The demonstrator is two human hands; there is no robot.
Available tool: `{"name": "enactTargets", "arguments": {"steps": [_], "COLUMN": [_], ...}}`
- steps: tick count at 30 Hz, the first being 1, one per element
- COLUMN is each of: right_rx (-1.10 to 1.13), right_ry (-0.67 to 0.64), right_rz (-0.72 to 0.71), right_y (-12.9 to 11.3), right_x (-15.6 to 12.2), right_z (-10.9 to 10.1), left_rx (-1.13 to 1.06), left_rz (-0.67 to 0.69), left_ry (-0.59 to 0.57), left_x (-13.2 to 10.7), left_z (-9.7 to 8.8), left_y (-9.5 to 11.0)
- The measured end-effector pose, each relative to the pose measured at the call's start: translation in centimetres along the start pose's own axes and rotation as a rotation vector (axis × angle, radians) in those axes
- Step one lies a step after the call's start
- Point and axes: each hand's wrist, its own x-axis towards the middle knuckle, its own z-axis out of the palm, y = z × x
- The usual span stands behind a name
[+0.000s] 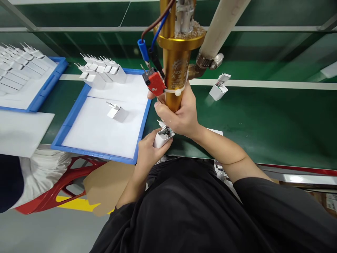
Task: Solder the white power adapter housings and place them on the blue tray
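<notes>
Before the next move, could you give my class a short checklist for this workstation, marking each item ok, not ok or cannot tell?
1. Left grip secures the white charger housing: ok, fingers and thumb are on its sides.
2. Right grip holds the gold cylinder tool: ok, wrapped around its lower barrel.
3. Held housing is open: ok, inner parts show.
4. Tool's lower end lines up with that opening: cannot tell, no contact point is visible.
5. Lone charger sits within the blue tray's rim: ok.
6. Second charger housing on the green bench is closed: not ok, its top stands open.
</notes>
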Motion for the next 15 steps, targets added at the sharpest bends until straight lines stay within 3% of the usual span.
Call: {"name": "enactTargets", "arguments": {"steps": [6, 15], "right_rx": [0.032, -0.006], "right_ry": [-0.003, 0.018], "right_rz": [-0.047, -0.008], "right_y": [-0.49, -0.17], "right_x": [-0.08, -0.21], "right_z": [-0.13, 0.13], "left_rx": [-0.018, -0.039], "left_rz": [0.002, -0.028], "left_ry": [-0.01, 0.0], "left_x": [-0.1, -0.42], "left_z": [-0.07, 0.32], "left_y": [-0.12, -0.24]}}
